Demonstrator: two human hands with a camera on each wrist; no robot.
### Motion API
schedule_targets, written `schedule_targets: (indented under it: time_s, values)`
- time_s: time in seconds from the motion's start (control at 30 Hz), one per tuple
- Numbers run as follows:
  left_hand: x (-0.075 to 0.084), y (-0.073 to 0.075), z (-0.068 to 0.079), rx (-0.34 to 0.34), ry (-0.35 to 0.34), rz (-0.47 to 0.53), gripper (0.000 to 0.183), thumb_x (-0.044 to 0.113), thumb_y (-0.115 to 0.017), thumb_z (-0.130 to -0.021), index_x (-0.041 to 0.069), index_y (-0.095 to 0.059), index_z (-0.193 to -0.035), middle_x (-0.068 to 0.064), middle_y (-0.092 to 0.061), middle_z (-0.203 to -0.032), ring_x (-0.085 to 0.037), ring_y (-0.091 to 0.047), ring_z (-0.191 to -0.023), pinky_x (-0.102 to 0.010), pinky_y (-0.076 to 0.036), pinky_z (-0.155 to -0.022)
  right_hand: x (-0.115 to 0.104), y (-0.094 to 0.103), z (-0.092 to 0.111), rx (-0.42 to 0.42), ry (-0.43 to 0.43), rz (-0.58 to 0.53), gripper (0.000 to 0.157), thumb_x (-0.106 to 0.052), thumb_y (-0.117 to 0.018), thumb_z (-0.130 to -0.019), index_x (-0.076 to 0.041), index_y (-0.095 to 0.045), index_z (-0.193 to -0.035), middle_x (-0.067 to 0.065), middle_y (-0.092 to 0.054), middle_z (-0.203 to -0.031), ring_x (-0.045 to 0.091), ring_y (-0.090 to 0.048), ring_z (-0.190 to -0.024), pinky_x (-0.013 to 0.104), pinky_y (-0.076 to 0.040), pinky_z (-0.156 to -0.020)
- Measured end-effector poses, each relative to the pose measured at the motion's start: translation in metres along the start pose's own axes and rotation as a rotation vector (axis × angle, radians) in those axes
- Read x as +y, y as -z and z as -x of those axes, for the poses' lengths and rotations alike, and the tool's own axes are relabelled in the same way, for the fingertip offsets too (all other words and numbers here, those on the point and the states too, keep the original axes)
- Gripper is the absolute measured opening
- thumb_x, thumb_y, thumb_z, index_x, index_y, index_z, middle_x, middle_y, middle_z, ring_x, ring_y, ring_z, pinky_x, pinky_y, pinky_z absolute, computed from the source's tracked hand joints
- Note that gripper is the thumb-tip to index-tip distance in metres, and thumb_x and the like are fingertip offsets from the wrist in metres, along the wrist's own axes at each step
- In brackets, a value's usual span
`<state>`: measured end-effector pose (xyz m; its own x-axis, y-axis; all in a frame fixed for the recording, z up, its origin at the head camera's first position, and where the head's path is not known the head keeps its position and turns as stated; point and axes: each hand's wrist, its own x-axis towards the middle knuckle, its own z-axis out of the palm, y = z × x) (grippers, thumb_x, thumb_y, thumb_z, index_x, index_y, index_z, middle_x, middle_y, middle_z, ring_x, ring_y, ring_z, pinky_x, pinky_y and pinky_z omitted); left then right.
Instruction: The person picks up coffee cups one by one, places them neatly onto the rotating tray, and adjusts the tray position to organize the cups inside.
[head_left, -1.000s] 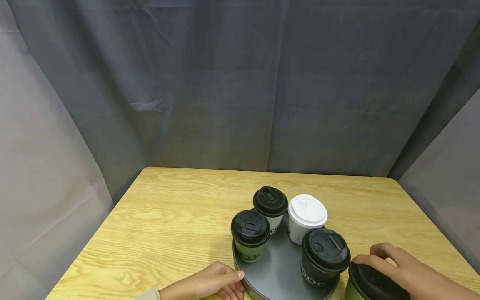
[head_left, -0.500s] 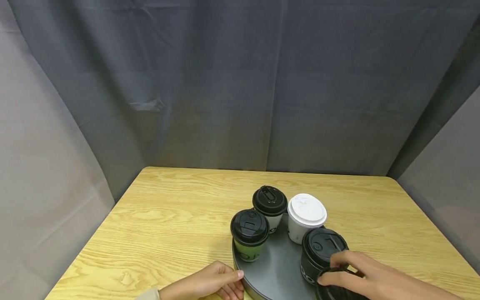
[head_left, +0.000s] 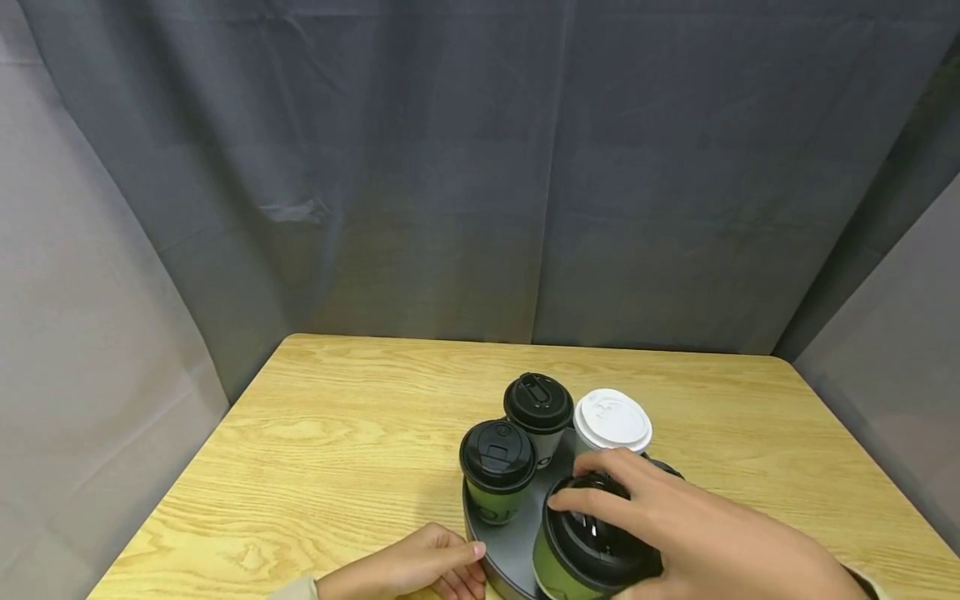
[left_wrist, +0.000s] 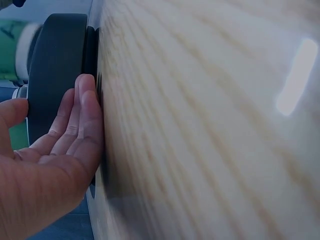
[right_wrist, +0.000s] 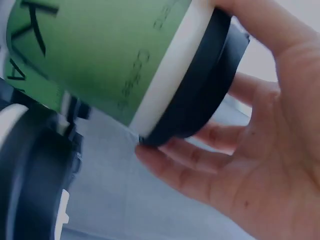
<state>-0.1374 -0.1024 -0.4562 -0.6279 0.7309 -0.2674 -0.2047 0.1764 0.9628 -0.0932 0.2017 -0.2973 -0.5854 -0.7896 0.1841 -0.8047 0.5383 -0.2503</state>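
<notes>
My right hand (head_left: 675, 517) grips a large green paper coffee cup (head_left: 600, 554) by its black lid, fingers spread around the lid's edge. In the right wrist view, dark lettering shows on the cup's green side (right_wrist: 95, 55). The cup is over the near part of a round dark tray (head_left: 516, 537); whether its base touches is hidden. My left hand (head_left: 435, 560) holds the tray's left rim, thumb on the top edge and fingers along the side wall (left_wrist: 57, 65). On the tray stands a smaller green cup (head_left: 498, 458) with a black lid.
Behind it on the tray are a white cup with a black lid (head_left: 538, 402) and a white-lidded cup (head_left: 613, 419). A black cup (head_left: 666, 468) is mostly hidden by my right hand. The wooden table (head_left: 322, 433) is bounded by grey cloth (head_left: 420, 208).
My right hand has carried the large green cup leftward from the tray's right side, past the black cup, to over the tray. The left hand and tray have stayed put.
</notes>
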Motion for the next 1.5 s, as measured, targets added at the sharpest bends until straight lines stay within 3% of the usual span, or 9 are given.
schedule_targets:
  time_s: [0.2,0.47,0.73,0.93,1.5]
  values:
    - [-0.001,0.001,0.000,-0.006,-0.001,-0.007,0.051,0.031,-0.045,-0.101,-0.018,-0.063,-0.099,-0.023,-0.070,-0.090,-0.006,-0.064,-0.069,-0.018,-0.052,-0.061,0.008,-0.014,-0.016,-0.057,0.004,0.036,0.072,-0.060,-0.064,-0.080,-0.034,-0.039,-0.142,-0.003,-0.040,-0.136,0.013,-0.048,-0.112,0.032,-0.051,-0.079]
    - [-0.005,0.002,-0.002,-0.004,0.015,-0.015,0.054,0.031,-0.043,-0.102,-0.019,-0.062,-0.102,-0.025,-0.069,-0.093,-0.006,-0.064,-0.069,-0.020,-0.053,-0.064,0.010,-0.029,-0.024,-0.069,0.001,0.035,0.077,-0.051,-0.077,-0.075,-0.033,-0.042,-0.141,-0.001,-0.042,-0.134,0.014,-0.048,-0.112,0.032,-0.051,-0.079]
    - [-0.004,0.001,-0.003,-0.003,0.008,-0.029,0.054,0.032,-0.044,-0.102,-0.019,-0.062,-0.101,-0.028,-0.068,-0.094,-0.006,-0.064,-0.069,-0.021,-0.054,-0.064,0.012,-0.034,-0.024,-0.143,-0.092,0.041,0.079,-0.047,-0.080,-0.073,-0.036,-0.042,-0.141,-0.001,-0.043,-0.135,0.015,-0.048,-0.113,0.032,-0.052,-0.079]
    - [-0.004,0.001,-0.003,0.009,0.018,-0.030,0.053,0.032,-0.044,-0.102,-0.017,-0.063,-0.101,-0.023,-0.070,-0.093,-0.006,-0.064,-0.069,-0.020,-0.054,-0.064,0.013,-0.035,-0.024,-0.161,-0.131,0.010,0.077,-0.057,-0.072,-0.075,-0.035,-0.041,-0.142,-0.003,-0.042,-0.135,0.013,-0.048,-0.113,0.032,-0.052,-0.079]
    - [0.000,0.002,-0.002,0.001,0.038,-0.031,0.052,0.032,-0.044,-0.102,-0.016,-0.064,-0.101,-0.020,-0.070,-0.092,-0.006,-0.064,-0.070,-0.021,-0.054,-0.065,0.011,-0.037,-0.024,-0.179,-0.169,-0.024,0.077,-0.055,-0.073,-0.076,-0.032,-0.041,-0.143,-0.005,-0.042,-0.133,0.012,-0.044,-0.112,0.032,-0.051,-0.081]
